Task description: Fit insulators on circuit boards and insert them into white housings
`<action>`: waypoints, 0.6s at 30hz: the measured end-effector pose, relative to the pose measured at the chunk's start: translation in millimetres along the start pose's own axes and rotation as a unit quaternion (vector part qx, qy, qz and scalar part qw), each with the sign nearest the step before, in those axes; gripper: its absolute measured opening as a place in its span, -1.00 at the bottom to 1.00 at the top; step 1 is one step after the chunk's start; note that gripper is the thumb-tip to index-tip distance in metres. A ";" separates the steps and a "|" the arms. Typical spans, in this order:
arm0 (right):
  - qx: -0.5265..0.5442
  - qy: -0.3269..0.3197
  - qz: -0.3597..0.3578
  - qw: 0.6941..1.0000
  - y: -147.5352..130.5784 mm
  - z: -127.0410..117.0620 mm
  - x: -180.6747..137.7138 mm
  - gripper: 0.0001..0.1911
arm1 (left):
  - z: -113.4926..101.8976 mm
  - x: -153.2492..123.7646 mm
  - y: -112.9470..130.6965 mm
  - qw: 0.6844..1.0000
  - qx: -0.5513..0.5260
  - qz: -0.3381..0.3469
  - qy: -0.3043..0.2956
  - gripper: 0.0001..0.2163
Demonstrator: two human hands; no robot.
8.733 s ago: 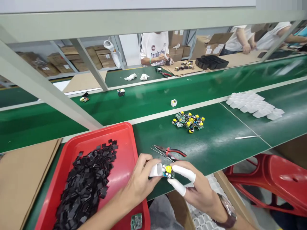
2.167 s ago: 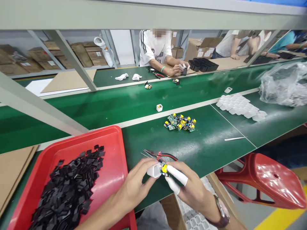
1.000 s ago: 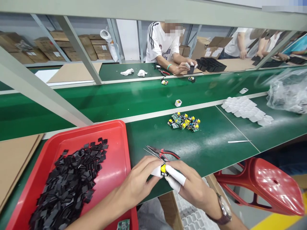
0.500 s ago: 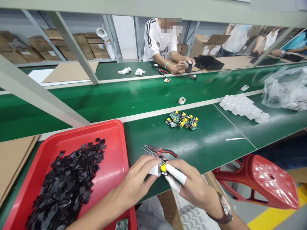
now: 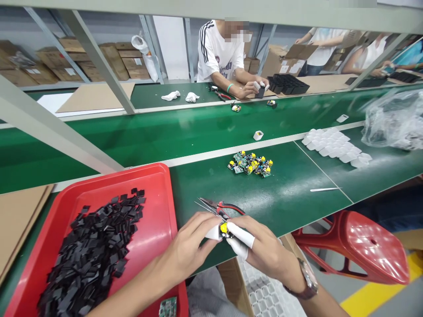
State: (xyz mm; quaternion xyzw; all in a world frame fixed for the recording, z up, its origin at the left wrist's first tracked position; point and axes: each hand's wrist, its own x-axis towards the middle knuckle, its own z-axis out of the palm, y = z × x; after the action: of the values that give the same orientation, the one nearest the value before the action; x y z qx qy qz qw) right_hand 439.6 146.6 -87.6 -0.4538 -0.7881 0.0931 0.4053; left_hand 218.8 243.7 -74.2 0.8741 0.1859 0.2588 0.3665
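My left hand (image 5: 188,241) is closed around a small white plastic casing (image 5: 213,232), its open end facing right. In my right hand (image 5: 264,244), thumb and forefinger wear white finger covers and pinch a small circuit board with a yellow part (image 5: 224,227). The board sits at the casing's mouth, seemingly partly inside; the fingers hide how far. Just beyond my hands lie red-and-black pliers (image 5: 231,207). Thin metal tweezers (image 5: 207,206) cross them; their rear end is hidden near my fingers. A pile of similar boards (image 5: 251,164) rests farther forward on the green bench.
A red tray (image 5: 158,211) of black plates (image 5: 95,246) stands left, with a loose board (image 5: 168,307) near its front. White casings (image 5: 332,145) and a white stick (image 5: 325,189) lie right. Across the conveyor (image 5: 158,134) a co-worker (image 5: 220,61) handles a black casing. A red stool (image 5: 373,246) stands right.
The board has moved slightly left, closer into the white casing. The casing and boards on the conveyor have shifted right. My hands keep their hold.
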 end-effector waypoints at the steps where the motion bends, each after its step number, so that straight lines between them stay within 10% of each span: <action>1: -0.002 -0.004 0.001 1.000 0.0 -0.1 0.7 -0.40 | 0.0 0.6 0.6 1.000 0.000 0.001 -0.002 -0.60; 18: 0.001 -0.013 0.011 1.000 -2.5 3.0 -1.4 -0.44 | 4.6 3.3 -1.3 0.998 0.006 0.049 0.039 -0.60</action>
State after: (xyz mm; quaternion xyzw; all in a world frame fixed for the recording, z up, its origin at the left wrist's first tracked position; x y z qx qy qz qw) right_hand 436.2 144.7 -89.1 -0.4604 -0.7883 0.1042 0.3946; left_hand 224.0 243.8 -76.8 0.8735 0.1589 0.3092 0.3407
